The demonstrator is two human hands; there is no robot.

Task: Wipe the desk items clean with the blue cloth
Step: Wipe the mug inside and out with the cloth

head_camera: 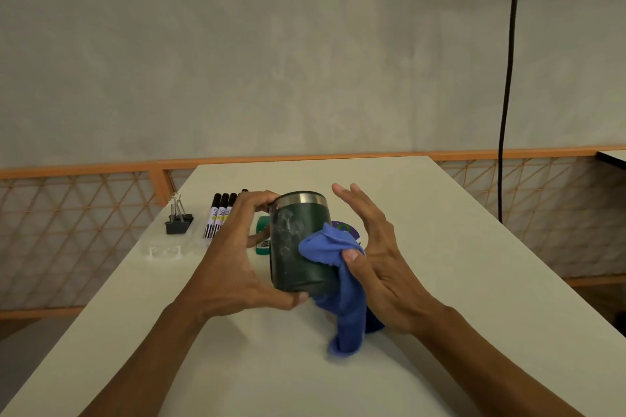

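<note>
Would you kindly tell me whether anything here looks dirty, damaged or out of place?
The dark green tumbler in the left hand has whitish smears across its side, beside where the right hand holds the blue cloth. Nothing looks spilled or broken; the markers lie neatly side by side.

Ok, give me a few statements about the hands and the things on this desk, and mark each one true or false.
1. The left hand has its grip on the green tumbler. True.
2. The blue cloth lies flat and untouched. False: the right hand holds it against the tumbler's side, thumb on the cloth.
3. The markers lie to the left of the tumbler. True.
4. The tumbler's side looks spotless. False: whitish smears show on it.
5. The binder clips sit to the right of the right hand. False: they are at the far left, beyond the markers.
</note>
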